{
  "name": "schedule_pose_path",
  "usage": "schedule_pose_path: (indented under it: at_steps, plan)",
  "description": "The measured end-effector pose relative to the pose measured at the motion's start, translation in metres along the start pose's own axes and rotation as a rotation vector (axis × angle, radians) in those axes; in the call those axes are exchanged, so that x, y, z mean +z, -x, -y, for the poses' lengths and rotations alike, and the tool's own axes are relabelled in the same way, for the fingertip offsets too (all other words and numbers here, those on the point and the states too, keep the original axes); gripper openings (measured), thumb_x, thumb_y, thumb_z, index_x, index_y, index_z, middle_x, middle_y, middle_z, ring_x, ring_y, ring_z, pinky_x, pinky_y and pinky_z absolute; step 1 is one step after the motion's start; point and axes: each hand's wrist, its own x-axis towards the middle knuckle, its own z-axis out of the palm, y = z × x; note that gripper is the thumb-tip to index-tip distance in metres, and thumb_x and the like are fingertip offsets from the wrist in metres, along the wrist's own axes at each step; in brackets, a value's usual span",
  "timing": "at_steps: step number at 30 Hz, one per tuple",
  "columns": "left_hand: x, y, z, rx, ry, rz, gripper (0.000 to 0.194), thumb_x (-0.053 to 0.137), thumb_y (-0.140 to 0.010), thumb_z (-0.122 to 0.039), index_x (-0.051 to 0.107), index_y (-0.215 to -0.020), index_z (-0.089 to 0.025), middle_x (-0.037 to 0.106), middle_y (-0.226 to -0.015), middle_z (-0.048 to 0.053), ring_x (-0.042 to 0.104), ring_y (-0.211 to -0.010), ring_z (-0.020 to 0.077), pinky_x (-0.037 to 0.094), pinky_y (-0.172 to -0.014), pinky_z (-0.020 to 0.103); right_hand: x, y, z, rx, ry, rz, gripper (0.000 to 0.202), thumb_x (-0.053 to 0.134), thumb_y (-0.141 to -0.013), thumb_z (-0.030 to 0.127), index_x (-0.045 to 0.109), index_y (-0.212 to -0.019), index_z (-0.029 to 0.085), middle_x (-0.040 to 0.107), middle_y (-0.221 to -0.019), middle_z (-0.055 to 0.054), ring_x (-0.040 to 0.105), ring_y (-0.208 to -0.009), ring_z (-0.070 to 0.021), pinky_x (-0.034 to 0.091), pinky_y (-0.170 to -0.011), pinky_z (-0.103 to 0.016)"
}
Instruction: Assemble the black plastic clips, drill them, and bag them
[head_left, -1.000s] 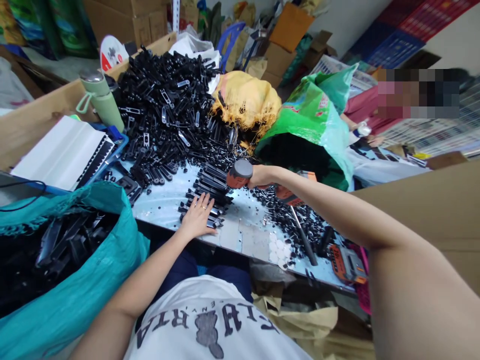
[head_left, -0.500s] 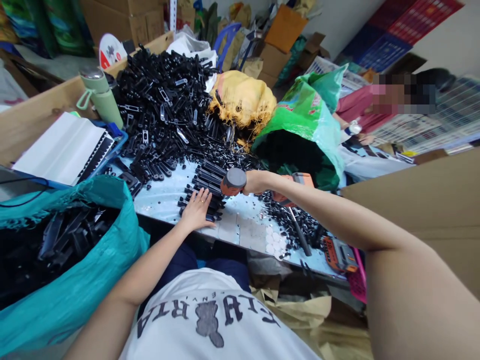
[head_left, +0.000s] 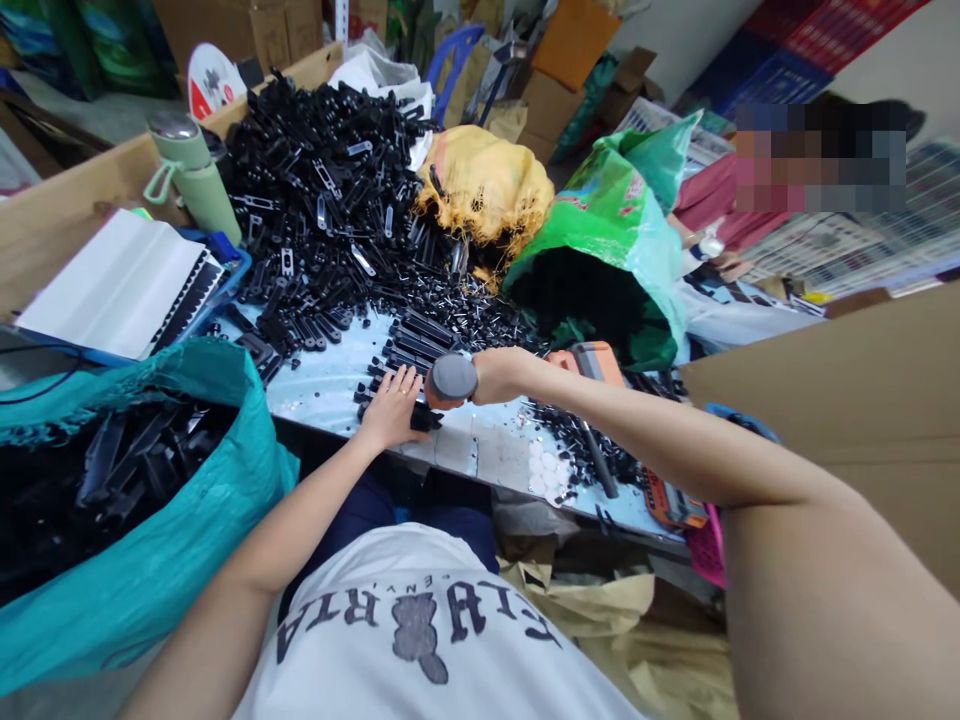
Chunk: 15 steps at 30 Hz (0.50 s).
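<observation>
My right hand (head_left: 496, 375) is wrapped round an orange and grey cordless drill (head_left: 453, 380), its rounded grey end towards me and its orange battery base (head_left: 592, 360) showing past my wrist. The drill's tip is hidden. Beneath and beside it lies a row of long black plastic pieces (head_left: 416, 345), side by side on the light blue tabletop (head_left: 319, 390). My left hand (head_left: 392, 408) rests on the near end of this row, fingers stretched out over the pieces, close to the left of the drill.
A large heap of black parts (head_left: 315, 190) fills the table's back left. Yellow sack (head_left: 487, 185), green sack (head_left: 600, 220) and loose screws (head_left: 472, 310) lie beyond my hands. A teal sack (head_left: 247, 470) stands at left; a spare battery (head_left: 671, 500) lies right. Another person's hand (head_left: 731, 265) is at far right.
My right hand and the drill have shifted slightly left and towards me along the row of black pieces. My left hand stays on the pieces, a little further left. The view has tilted slightly.
</observation>
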Motion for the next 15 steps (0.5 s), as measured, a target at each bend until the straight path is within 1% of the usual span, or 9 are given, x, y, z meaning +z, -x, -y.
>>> schedule_pose_path:
  at_steps: [2, 3, 6, 8, 10, 13, 15]
  plan:
    - [0.0, 0.001, 0.0, 0.0, 0.002, -0.01, 0.109, 0.061, -0.058, -0.069, 0.026, -0.14, -0.006, 0.023, -0.147, 0.019, 0.011, -0.138, 0.0334, 0.009, -0.112, 0.046, 0.001, 0.01, 0.005, 0.004, 0.064, -0.063, 0.032, 0.058, -0.064, 0.032, 0.068, -0.088, 0.013, 0.067, -0.086, -0.014, 0.063, -0.08, -0.0276, 0.044, -0.061, -0.03]
    - [0.001, 0.001, 0.0, 0.0, 0.0, -0.016, 0.108, 0.06, -0.059, -0.069, 0.027, -0.14, -0.006, 0.024, -0.147, 0.019, 0.011, -0.138, 0.0333, 0.009, -0.112, 0.046, 0.001, 0.016, 0.007, 0.0, 0.073, -0.068, 0.033, 0.058, -0.065, 0.033, 0.068, -0.089, 0.014, 0.067, -0.086, -0.014, 0.063, -0.08, -0.0279, 0.044, -0.06, -0.031]
    - [0.003, 0.001, 0.0, 0.002, -0.008, -0.027, 0.104, 0.06, -0.06, -0.068, 0.029, -0.139, -0.008, 0.023, -0.147, 0.018, 0.011, -0.138, 0.0332, 0.008, -0.112, 0.047, 0.0, 0.026, 0.013, -0.049, 0.062, 0.007, 0.032, 0.059, -0.063, 0.033, 0.068, -0.089, 0.015, 0.067, -0.084, -0.011, 0.064, -0.077, -0.026, 0.044, -0.059, -0.029]
    - [0.003, 0.001, 0.0, -0.002, -0.013, -0.025, 0.102, 0.061, -0.06, -0.068, 0.031, -0.139, -0.011, 0.023, -0.148, 0.017, 0.011, -0.138, 0.0334, 0.008, -0.112, 0.047, -0.002, 0.026, 0.017, -0.097, 0.039, 0.061, 0.03, 0.059, -0.061, 0.029, 0.068, -0.087, 0.016, 0.068, -0.083, -0.01, 0.064, -0.074, -0.0239, 0.043, -0.058, -0.027]
    - [0.003, 0.0, 0.001, 0.0, -0.021, -0.018, 0.1, 0.06, -0.06, -0.067, 0.031, -0.139, -0.013, 0.022, -0.148, 0.017, 0.011, -0.138, 0.0333, 0.008, -0.112, 0.048, -0.001, 0.025, 0.021, -0.129, -0.004, 0.076, 0.027, 0.06, -0.06, 0.024, 0.068, -0.084, 0.014, 0.068, -0.081, -0.01, 0.064, -0.072, -0.0241, 0.043, -0.058, -0.027]
    - [0.001, 0.0, 0.0, 0.005, -0.044, -0.007, 0.095, 0.056, -0.066, -0.065, 0.029, -0.14, -0.011, 0.022, -0.148, 0.017, 0.011, -0.138, 0.0322, 0.008, -0.112, 0.048, 0.012, 0.03, 0.024, -0.099, -0.109, -0.013, 0.024, 0.06, -0.059, 0.02, 0.067, -0.08, 0.01, 0.068, -0.082, -0.016, 0.063, -0.074, -0.0304, 0.044, -0.06, -0.032]
    - [-0.001, 0.001, -0.001, 0.003, -0.061, -0.007, 0.089, 0.052, -0.072, -0.06, 0.028, -0.14, -0.008, 0.022, -0.148, 0.017, 0.011, -0.138, 0.0313, 0.009, -0.112, 0.048, 0.03, 0.039, 0.02, -0.047, -0.203, -0.094, 0.025, 0.059, -0.061, 0.023, 0.066, -0.081, 0.01, 0.067, -0.083, -0.018, 0.063, -0.076, -0.0333, 0.045, -0.06, -0.036]
